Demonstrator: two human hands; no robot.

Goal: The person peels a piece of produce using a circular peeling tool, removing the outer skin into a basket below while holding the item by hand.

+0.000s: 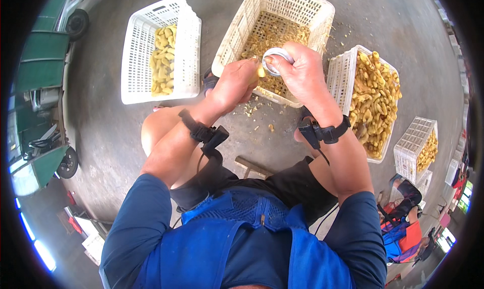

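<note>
My left hand (237, 80) grips a pale yellow piece of ginger root (261, 71), most of it hidden by the fingers. Close beside it, my right hand (304, 69) holds a round, silvery ring or lid (278, 51), its rim turned towards the root. I cannot tell whether the rim touches it. Both hands are over a white slatted plastic crate (246, 29) with brownish-yellow peelings (280, 31) across its bottom.
To the left, a white crate (138, 62) holds peeled ginger (163, 58). A crate (340, 77) heaped with unpeeled ginger (372, 103) stands at the right, with another crate (410, 147) beyond. A person (402, 228) sits lower right. A green vehicle (43, 62) stands far left.
</note>
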